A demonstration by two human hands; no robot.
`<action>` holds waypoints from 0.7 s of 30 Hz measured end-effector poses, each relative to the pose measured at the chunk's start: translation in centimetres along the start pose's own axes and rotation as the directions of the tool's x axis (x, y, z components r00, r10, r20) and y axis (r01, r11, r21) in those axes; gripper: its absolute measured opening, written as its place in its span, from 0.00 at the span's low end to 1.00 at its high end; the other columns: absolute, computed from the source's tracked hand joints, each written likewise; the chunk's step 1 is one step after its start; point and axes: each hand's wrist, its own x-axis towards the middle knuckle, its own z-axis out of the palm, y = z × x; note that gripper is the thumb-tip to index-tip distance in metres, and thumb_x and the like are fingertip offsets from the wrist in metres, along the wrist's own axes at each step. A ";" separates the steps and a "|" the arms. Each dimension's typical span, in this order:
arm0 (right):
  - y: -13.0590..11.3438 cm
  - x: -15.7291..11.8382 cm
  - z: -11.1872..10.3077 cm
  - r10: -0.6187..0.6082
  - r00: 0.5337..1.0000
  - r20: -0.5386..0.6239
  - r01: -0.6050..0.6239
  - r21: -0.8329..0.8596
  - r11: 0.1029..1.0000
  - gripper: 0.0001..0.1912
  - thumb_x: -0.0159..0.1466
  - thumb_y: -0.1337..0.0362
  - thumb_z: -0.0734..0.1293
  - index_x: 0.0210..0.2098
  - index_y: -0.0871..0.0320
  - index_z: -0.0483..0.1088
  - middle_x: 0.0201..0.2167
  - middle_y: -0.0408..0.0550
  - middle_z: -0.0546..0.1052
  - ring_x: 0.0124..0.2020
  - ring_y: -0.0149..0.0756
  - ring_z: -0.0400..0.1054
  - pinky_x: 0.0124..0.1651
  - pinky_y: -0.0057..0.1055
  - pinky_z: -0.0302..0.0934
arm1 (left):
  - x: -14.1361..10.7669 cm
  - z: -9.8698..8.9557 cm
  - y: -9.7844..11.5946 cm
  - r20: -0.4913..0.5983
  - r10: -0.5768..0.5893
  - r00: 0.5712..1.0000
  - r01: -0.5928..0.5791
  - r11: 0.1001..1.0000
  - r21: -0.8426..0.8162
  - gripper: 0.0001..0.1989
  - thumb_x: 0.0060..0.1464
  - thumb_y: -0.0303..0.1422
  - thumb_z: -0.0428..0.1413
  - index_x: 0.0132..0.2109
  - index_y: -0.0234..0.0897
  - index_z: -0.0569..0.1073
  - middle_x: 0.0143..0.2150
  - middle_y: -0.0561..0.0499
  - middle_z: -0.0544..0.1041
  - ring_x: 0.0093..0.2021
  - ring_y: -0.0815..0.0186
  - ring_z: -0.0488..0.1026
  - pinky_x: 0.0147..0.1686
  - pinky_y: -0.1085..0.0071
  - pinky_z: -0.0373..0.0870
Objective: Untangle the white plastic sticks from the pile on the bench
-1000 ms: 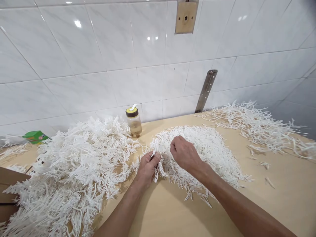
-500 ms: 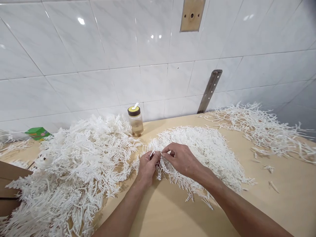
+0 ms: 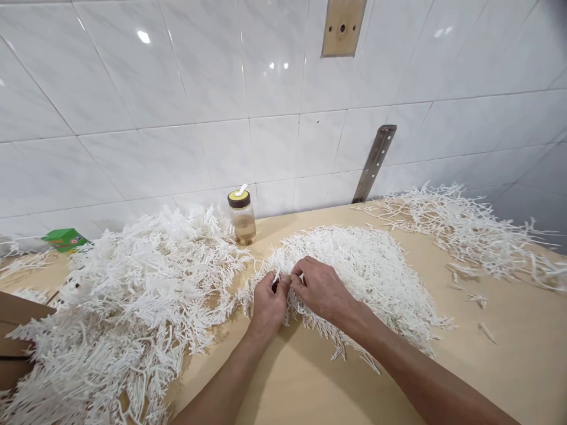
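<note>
My left hand (image 3: 268, 304) is closed, thumb against fingers, on a white branched sprig (image 3: 277, 275) whose pale tip shows above the knuckles. Close beside it, my right hand (image 3: 322, 288) pinches with thumb and index finger at the sprig's other side; the exact bit it grips is mostly hidden. Both hands are over the near left edge of a heap of short white pieces (image 3: 363, 260), which look like thin plastic. To the left spreads a larger, taller pile of white branched sprigs (image 3: 146, 295).
A clear bottle (image 3: 243, 221) with a dark and yellow lid stands by the tiled wall. Bare white stems (image 3: 469, 230) lie at the right rear. A green packet (image 3: 65, 238) and brown cardboard (image 3: 20, 330) are at the left. A metal strip (image 3: 375, 164) leans on the wall.
My left hand has turned slightly and shifted a little to the right, nearer my right hand. The right hand stays pinched in nearly the same place.
</note>
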 end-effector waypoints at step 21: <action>0.9 0.1 -1.4 -0.003 0.979 0.203 -0.085 0.421 0.903 0.13 0.65 0.60 0.60 0.40 0.56 0.75 0.28 0.44 0.77 0.23 0.30 0.67 0.27 0.28 0.59 | 0.3 -0.4 0.4 0.102 -0.122 0.987 0.150 0.924 -0.352 0.18 0.46 0.46 0.64 0.34 0.35 0.73 0.24 0.56 0.68 0.24 0.71 0.64 0.27 0.75 0.61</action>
